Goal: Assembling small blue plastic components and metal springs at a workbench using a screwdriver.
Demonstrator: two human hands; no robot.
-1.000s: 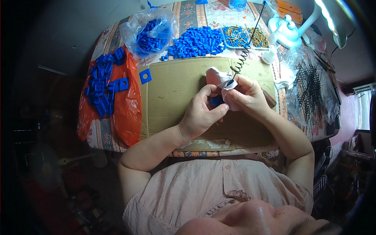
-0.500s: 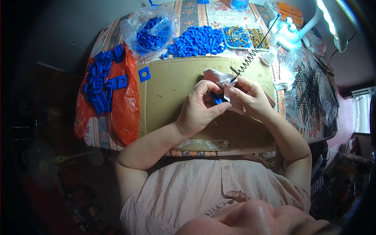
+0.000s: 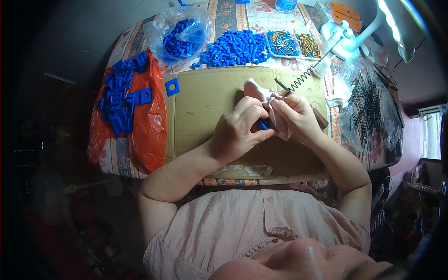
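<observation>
My left hand (image 3: 240,123) is closed around a small blue plastic piece (image 3: 264,124), mostly hidden by the curled fingers. Close beside it, my right hand (image 3: 301,119) pinches a pale pink cloth (image 3: 280,125) between thumb and fingers. From this grip a black coiled wire (image 3: 301,80) sticks out toward the far right, its far end smeared by motion. Cloth and fingers cover the wire's near end, so I cannot tell whether it touches the blue piece. Under my right hand lies a tool with a dark red handle (image 3: 320,118).
Cardboard (image 3: 196,116) lies beneath my hands. At left, blue square parts (image 3: 119,98) rest on a red bag (image 3: 150,130). Beyond are a blue cone pile (image 3: 238,49), a clear bag (image 3: 179,35) and trays of brass-coloured pieces (image 3: 282,44). Black coils (image 3: 366,107) and a lamp (image 3: 343,39) stand right.
The coiled wire's far end has swung down and to the right. My left fingers have closed further over the blue piece, and my right hand has shifted slightly.
</observation>
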